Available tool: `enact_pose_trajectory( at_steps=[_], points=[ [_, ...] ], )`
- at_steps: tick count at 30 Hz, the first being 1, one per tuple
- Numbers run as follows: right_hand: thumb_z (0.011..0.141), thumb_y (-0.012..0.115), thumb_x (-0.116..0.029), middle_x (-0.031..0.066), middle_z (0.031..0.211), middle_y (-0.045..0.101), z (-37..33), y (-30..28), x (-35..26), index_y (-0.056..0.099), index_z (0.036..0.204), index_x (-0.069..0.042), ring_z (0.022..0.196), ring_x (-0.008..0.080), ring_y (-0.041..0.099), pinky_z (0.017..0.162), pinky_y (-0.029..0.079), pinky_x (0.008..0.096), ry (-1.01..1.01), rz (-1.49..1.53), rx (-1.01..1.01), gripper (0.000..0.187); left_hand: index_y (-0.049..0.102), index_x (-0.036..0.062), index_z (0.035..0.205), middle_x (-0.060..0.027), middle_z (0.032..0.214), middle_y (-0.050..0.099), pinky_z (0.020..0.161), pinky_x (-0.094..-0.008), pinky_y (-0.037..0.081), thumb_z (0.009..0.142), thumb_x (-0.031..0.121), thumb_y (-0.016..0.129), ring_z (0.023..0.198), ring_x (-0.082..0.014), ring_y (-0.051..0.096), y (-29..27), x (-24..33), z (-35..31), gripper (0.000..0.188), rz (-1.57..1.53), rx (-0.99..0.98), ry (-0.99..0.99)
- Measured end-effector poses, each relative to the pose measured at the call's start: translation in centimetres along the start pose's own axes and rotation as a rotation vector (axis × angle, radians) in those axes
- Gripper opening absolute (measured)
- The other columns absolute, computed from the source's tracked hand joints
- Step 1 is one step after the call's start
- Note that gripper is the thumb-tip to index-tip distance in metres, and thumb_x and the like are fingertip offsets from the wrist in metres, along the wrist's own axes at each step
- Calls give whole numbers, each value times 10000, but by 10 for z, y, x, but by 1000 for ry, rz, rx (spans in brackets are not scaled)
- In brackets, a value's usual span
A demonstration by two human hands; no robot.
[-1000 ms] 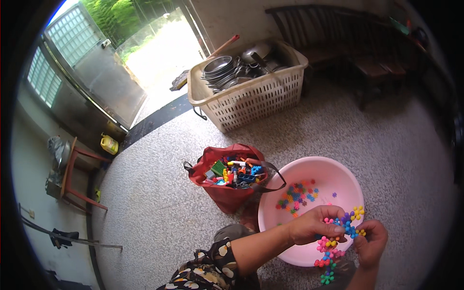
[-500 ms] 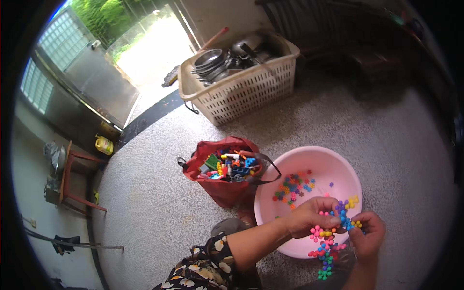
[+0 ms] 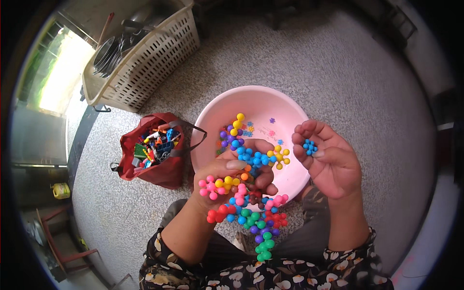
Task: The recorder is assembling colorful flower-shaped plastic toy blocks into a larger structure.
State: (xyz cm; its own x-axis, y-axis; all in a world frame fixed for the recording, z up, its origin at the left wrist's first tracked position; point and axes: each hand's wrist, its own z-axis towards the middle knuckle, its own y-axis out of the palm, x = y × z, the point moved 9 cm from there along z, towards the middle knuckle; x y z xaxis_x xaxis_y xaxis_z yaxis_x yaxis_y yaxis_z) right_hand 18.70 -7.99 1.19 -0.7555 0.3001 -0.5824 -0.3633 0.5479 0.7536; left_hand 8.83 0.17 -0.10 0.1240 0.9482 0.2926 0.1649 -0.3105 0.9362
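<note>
My left hand [image 3: 220, 176] is closed around a chain of joined plastic snowflake-shaped ball pieces [image 3: 253, 215] in yellow, purple, blue, pink, red and green. The chain hangs down over my lap, its upper end above the basin. To its right, my right hand [image 3: 333, 162] pinches a single blue ball piece [image 3: 310, 147] between thumb and fingers, apart from the chain. Beneath both hands stands a pink basin [image 3: 256, 94], with several loose coloured pieces [image 3: 248, 128] lying in its bottom; my left hand and the chain hide part of them.
Left of the basin is a red cloth bag [image 3: 169, 181] full of mixed building bricks, its dark strap reaching the basin rim. Farther back, a white slotted basket [image 3: 150, 63] holds pans. A yellow bottle [image 3: 61, 191] and a wooden chair [image 3: 55, 241] stand at the far left.
My view has swung to the right. My right hand has come away from the chain and now holds a blue piece. My left hand still holds the chain, lifted nearer.
</note>
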Motion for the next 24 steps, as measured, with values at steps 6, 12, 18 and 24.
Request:
enact_pose_trajectory(
  at_steps=[6, 12, 18, 24],
  points=[
    [875, 475, -76, 139, 1039, 522, -3, 10, 3, 467, 1042, 49, 931, 217, 579, 827, 494, 324, -53, -223, -33, 209, 427, -18, 1123, -186, 841, 557, 774, -401, 484, 726, 140, 567, 824, -299, 588, -1, -1, -3, 450, -19, -13, 85],
    [876, 511, -271, 98, 813, 565, -3, -1, -4, 533, 913, 3, 587, 148, 573, 495, 481, 241, -175, -321, -63, 278, 434, -33, 1127, -173, 888, 598, 792, -397, 482, 701, 112, 585, 843, -272, 611, -7, 3, -7, 474, 225, 98, 123],
    [853, 537, -330, 4, 585, 441, -4, -1, -3, 556, 856, -6, 459, 53, 415, 408, 345, 187, -180, -294, -86, 325, 344, -45, 1214, -177, 987, 545, 829, -424, 452, 657, 79, 570, 881, -261, 566, 8, -3, -4, 614, -46, -104, 61],
    [851, 537, -342, -16, 539, 421, -6, 1, 0, 552, 847, -1, 414, 33, 375, 374, 291, 162, -126, -345, -83, 341, 284, -49, 1249, -179, 1003, 516, 825, -428, 448, 624, 74, 565, 937, -272, 536, 11, -3, -5, 696, 39, -151, 2]
  ],
)
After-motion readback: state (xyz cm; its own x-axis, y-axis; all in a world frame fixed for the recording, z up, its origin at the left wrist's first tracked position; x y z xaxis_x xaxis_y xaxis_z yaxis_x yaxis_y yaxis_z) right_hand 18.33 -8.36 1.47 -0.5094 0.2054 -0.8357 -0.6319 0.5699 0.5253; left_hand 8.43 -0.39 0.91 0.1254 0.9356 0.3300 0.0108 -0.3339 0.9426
